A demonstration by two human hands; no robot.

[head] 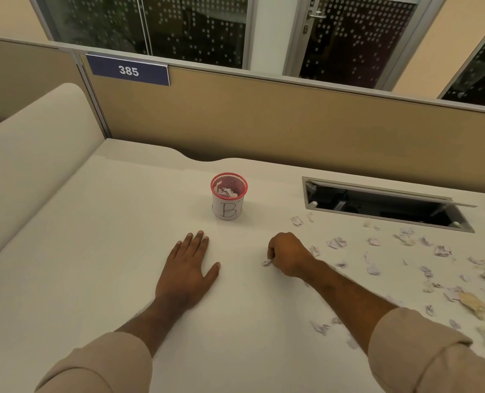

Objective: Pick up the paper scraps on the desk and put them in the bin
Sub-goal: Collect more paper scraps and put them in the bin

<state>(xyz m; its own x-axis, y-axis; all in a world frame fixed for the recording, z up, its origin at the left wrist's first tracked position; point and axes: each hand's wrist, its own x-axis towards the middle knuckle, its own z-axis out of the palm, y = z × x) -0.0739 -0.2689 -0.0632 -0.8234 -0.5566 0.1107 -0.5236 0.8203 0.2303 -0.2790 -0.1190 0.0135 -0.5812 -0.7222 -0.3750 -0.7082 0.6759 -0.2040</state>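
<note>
A small red mesh bin (229,197) wrapped in a white label stands upright mid-desk, with crumpled paper inside. My right hand (286,255) is curled, a little right of and nearer than the bin, and pinches a white paper scrap (267,262) that sticks out at its left side. My left hand (189,269) lies flat on the desk, fingers straight, in front of the bin and slightly left. Several loose paper scraps (373,268) are strewn over the desk's right side.
An open cable hatch (388,207) is sunk into the desk at the back right. A tan partition (264,120) with a "385" sign closes the far edge. A cream side panel (31,165) rises at the left. A crumpled brownish tissue (473,304) lies among the scraps.
</note>
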